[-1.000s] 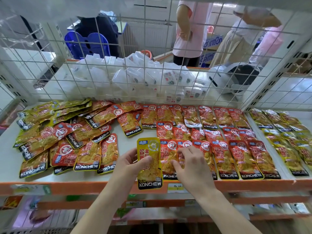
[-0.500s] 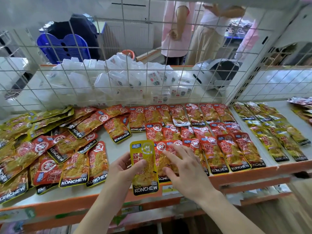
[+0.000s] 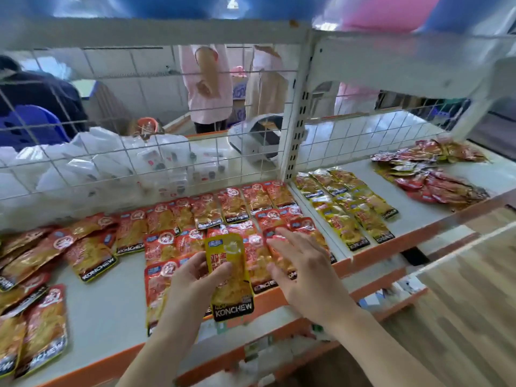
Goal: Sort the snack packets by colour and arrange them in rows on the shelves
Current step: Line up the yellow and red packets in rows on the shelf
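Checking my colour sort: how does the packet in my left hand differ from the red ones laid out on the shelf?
The yellow packet has a yellow top; the red packets have red tops with round badges. The yellow packet is held by the left hand over the front edge of the shelf; the red packets lie flat in rows. Both carry a black KONCHEW band.

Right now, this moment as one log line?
left grip: holds yellow packet | right grip: spread over red rows | yellow rows: right bay | step: packet not yet placed
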